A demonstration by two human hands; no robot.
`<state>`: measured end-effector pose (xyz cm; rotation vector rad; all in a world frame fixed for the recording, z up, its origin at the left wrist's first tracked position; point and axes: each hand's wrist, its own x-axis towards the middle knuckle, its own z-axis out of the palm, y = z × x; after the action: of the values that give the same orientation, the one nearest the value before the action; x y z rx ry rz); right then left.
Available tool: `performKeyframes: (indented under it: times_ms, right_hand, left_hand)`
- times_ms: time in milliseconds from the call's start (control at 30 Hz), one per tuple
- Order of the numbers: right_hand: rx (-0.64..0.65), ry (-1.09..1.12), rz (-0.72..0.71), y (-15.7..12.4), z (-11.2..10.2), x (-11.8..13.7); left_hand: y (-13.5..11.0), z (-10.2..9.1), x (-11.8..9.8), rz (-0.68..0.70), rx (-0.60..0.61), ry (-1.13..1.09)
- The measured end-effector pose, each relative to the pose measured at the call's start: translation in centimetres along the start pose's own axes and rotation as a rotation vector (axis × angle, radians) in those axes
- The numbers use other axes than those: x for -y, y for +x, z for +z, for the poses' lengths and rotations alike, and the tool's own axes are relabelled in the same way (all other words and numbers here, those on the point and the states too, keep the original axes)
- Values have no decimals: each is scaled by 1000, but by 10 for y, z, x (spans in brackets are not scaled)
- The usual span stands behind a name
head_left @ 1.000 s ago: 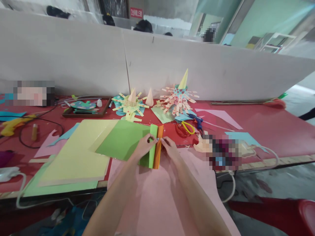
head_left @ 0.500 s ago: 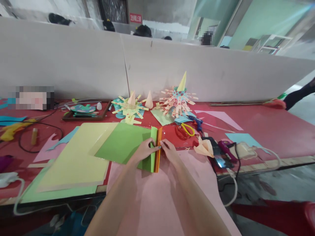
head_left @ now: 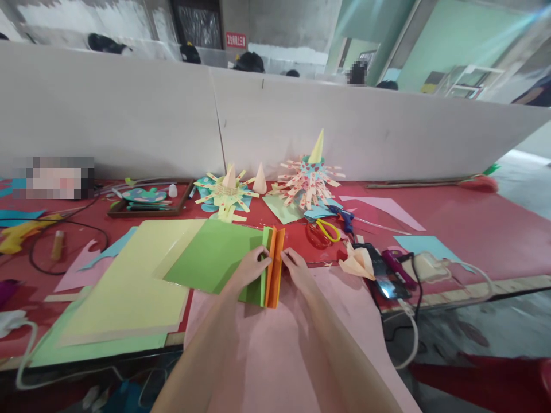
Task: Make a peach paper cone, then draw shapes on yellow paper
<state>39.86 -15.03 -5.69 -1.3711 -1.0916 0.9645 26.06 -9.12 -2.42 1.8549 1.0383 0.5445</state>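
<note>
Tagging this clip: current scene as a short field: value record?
Left hand: holds folded green-and-orange paper, left side
Right hand: pinches its orange right edge
Left of paper: yellow sheets
Right of paper: blue glue gun, phone
Behind: peach cone, spiky paper tower
Surface: red table

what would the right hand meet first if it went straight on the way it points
The folded orange paper, at the fingertips of the right hand; beyond it, apparently the folded green paper and the left hand, though depth is hard to judge.
</note>
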Motion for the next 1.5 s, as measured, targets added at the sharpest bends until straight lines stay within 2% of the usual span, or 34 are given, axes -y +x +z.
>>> performKeyframes:
  times_ms: [267, 767, 1067, 1233, 1500]
  right_hand:
    - [5, -60, -43, -3, 2, 6]
    - [-9, -146, -58, -1, 2, 5]
    - [-134, -165, -41, 0, 2, -1]
    - [-202, -67, -43, 1, 4, -5]
    - [-204, -73, -87, 2, 4, -6]
  left_hand:
    - [-2, 0, -2, 38, 41, 37]
    - [0, -3, 1, 12, 66, 32]
    - [0, -8, -1, 0, 82, 10]
    - [1, -10, 1, 14, 125, -9]
    - [1, -12, 1, 20, 142, -6]
